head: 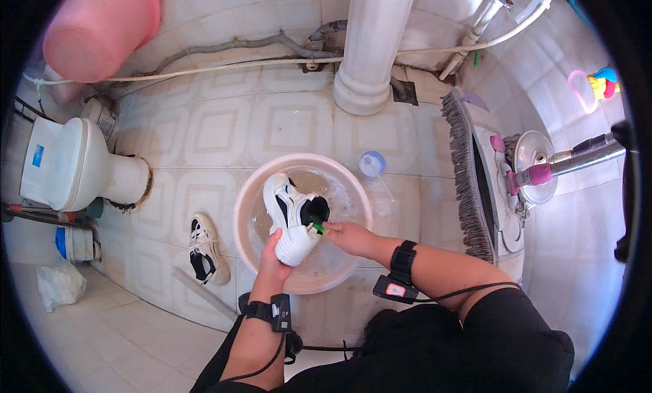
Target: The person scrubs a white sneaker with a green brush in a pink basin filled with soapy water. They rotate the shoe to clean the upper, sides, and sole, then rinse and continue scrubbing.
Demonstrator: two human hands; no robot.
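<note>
A white and black sneaker (291,212) is held tilted above a pink plastic basin (243,243) of soapy water. My left hand (275,260) grips it around the toe end or heel; which end cannot be made out. Pinched in my right hand (349,236) is a small green brush (318,226), which touches the shoe near its black opening. The brush's bristles are mostly hidden. To the left of the basin, a second white and black sneaker (211,250) with laces lies on the tiled floor (216,133).
A blue-rimmed tub (372,164) stands right of the basin. Farther right a wide grey mop (471,189) leans by the wall. A white pedestal (364,62) rises beyond the basin. At left are a toilet (76,164), a pink bucket (102,31) and a plastic bag (60,286).
</note>
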